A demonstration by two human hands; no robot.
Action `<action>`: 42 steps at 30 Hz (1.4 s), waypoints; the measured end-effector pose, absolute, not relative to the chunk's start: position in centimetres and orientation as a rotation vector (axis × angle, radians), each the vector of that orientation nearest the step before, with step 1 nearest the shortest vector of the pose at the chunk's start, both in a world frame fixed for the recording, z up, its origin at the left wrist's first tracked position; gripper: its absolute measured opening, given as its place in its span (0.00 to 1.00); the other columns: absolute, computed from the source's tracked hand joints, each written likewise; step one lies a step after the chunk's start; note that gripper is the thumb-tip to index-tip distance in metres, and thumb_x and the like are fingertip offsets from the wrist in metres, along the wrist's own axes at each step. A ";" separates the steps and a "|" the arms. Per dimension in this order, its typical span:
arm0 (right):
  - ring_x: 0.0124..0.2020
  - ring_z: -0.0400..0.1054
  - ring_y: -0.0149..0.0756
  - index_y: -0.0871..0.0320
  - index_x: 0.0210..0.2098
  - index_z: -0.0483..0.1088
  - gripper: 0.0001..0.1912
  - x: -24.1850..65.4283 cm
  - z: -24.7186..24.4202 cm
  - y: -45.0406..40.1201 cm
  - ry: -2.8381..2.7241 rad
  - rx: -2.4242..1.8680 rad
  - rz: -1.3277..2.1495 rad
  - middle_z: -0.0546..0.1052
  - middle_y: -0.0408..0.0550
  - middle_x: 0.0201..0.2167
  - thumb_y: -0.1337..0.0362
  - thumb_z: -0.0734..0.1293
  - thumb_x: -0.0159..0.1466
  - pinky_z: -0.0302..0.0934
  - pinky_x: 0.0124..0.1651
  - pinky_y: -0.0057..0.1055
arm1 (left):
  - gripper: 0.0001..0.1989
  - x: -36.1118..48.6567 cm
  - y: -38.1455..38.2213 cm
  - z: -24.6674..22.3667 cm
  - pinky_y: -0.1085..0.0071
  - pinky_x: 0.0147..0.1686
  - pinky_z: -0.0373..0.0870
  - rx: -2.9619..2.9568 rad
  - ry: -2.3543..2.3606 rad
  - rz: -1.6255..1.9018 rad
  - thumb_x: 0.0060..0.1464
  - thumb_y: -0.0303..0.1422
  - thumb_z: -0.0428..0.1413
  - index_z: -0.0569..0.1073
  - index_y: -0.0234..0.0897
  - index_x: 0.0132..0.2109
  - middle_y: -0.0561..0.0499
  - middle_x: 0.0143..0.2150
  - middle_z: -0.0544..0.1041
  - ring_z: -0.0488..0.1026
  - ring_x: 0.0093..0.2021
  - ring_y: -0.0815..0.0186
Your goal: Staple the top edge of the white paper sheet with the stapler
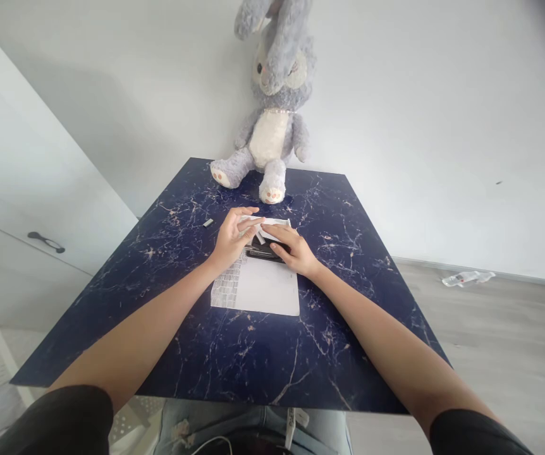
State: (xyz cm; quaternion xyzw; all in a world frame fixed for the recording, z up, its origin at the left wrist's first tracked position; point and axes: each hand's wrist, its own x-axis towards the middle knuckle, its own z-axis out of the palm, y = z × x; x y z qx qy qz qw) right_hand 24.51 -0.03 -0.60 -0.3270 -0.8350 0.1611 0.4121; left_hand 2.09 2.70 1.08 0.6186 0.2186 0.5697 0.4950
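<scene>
A black stapler [263,253] lies across the upper part of a sheet of paper [267,287] printed along its left side. My right hand [295,248] is closed over the stapler's right end, with the thumb along its near side and the fingers reaching over the top. Beside the stapler's left end is my left hand [234,236], its fingers stretched out and slightly apart, the tips close to those of the right. A small pale strip [260,237] shows between the two hands; what it belongs to is unclear.
A small grey-white piece [208,222] lies left of the paper on the dark blue marbled table [253,360]. At the back edge sits a big grey plush rabbit [270,136] against the wall. A white cabinet [40,189] stands left, and clear plastic packaging [468,279] lies on the floor.
</scene>
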 end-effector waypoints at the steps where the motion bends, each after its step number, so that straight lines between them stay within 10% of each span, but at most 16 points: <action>1: 0.69 0.65 0.47 0.48 0.70 0.67 0.24 24.6 -0.6 0.0 -2.055 -0.841 0.427 0.73 0.50 0.67 0.54 0.60 0.77 0.57 0.72 0.55 | 0.17 2.0 2.9 1.0 0.52 0.66 0.67 1.496 0.542 1.413 0.62 0.43 0.66 0.71 0.44 0.52 0.44 0.61 0.75 0.79 0.57 0.55; 12: 0.49 0.72 0.47 0.52 0.50 0.79 0.13 24.9 -0.4 -0.8 -2.047 -0.816 0.283 0.79 0.52 0.47 0.57 0.69 0.69 0.62 0.59 0.51 | 0.07 1.4 4.6 -0.7 0.66 0.49 0.69 1.525 0.841 1.492 0.64 0.39 0.60 0.78 0.42 0.41 0.50 0.41 0.76 0.73 0.43 0.61; 22: 0.66 0.54 0.56 0.37 0.46 0.84 0.29 24.9 0.6 -1.7 -2.624 -0.573 0.068 0.68 0.41 0.67 0.78 0.67 0.59 0.50 0.62 0.57 | 0.04 1.0 5.7 -1.7 0.69 0.39 0.67 1.540 1.006 1.507 0.62 0.33 0.56 0.74 0.40 0.39 0.53 0.35 0.73 0.68 0.36 0.64; 33: 0.71 0.49 0.60 0.44 0.42 0.85 0.13 23.9 1.2 -2.1 -2.698 -0.574 0.130 0.68 0.44 0.69 0.68 0.70 0.69 0.48 0.66 0.60 | 0.05 1.1 5.6 -1.9 0.68 0.42 0.69 1.528 1.027 1.460 0.59 0.33 0.57 0.76 0.39 0.39 0.51 0.38 0.77 0.72 0.39 0.63; 42: 0.66 0.63 0.54 0.50 0.40 0.81 0.08 25.8 -0.2 -0.2 -1.945 -0.904 0.416 0.74 0.48 0.64 0.55 0.70 0.69 0.54 0.69 0.57 | 0.14 0.8 5.5 -1.6 0.59 0.56 0.73 1.744 1.087 1.249 0.59 0.28 0.51 0.81 0.38 0.45 0.47 0.46 0.84 0.80 0.48 0.57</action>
